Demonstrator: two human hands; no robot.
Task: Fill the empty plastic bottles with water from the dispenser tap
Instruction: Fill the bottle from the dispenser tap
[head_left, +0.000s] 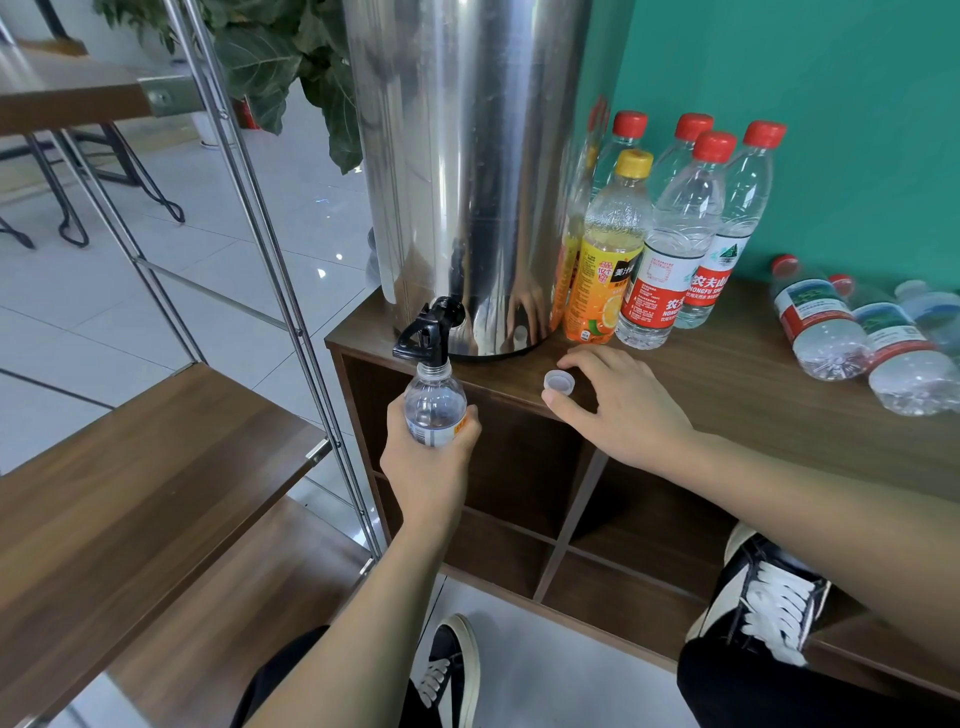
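Nearest, the left hand (434, 457) grips a small clear bottle (435, 402) low on its body, fingers wrapped round it, holding it upright off the bench's front edge so its open neck sits right under the black tap (431, 325). That looks like the filling position; whether water runs I cannot tell. The right hand (618, 400) rests at the front edge of the bench (727, 384), fingers loosely spread beside the removed cap (559, 382), likely parked there for recapping. Behind stands the steel dispenser (462, 171) at the bench's left corner. Beside it capped bottles (670, 228) stand upright, while toward the right edge more bottles (852, 338) lie on their sides.
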